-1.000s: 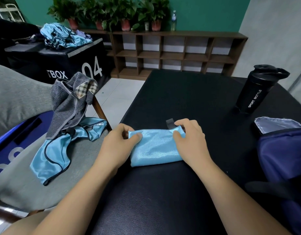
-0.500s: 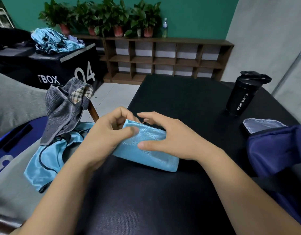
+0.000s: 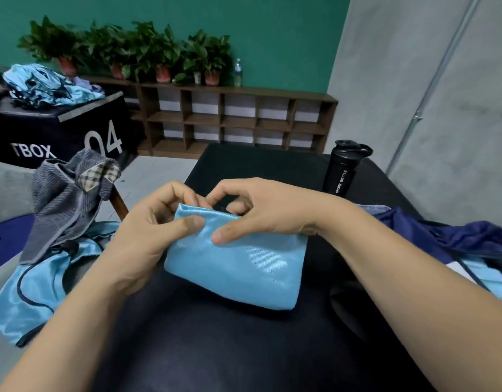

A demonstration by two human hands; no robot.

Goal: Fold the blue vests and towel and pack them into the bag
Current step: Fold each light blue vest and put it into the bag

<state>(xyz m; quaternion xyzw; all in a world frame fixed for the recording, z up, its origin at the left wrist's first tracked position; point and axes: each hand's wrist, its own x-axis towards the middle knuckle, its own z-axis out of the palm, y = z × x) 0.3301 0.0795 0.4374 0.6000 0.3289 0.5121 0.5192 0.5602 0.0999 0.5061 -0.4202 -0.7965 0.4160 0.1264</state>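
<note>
both hands hold the folded blue vest [image 3: 238, 264] by its upper edge. the left hand [image 3: 156, 230] pinches the top left corner, with the thumb flat on the front and the fingers curled behind. the right hand [image 3: 269, 213] pinches the same edge just beside it. its thumb lies on the front next to the left thumb, and its fingers hook over the top, where a bit of black trim shows. below the grip the shiny cloth slopes down toward the black table [image 3: 216, 349]; whether its lower edge touches cannot be told.

right of the grip, past the right forearm, the navy bag [image 3: 456, 239] lies slumped on the table. left of the grip and lower, an unfolded blue vest [image 3: 37, 292] with dark trim spreads over a grey seat, partly under a grey striped garment [image 3: 66, 199].

beyond the grip to the right, a black sport bottle [image 3: 344, 172] stands upright on the table. farther left is a black box [image 3: 74, 137] with a heap of blue vests [image 3: 46, 86] on top. farthest back, a wooden shelf [image 3: 238, 120] carries potted plants [image 3: 131, 49].
</note>
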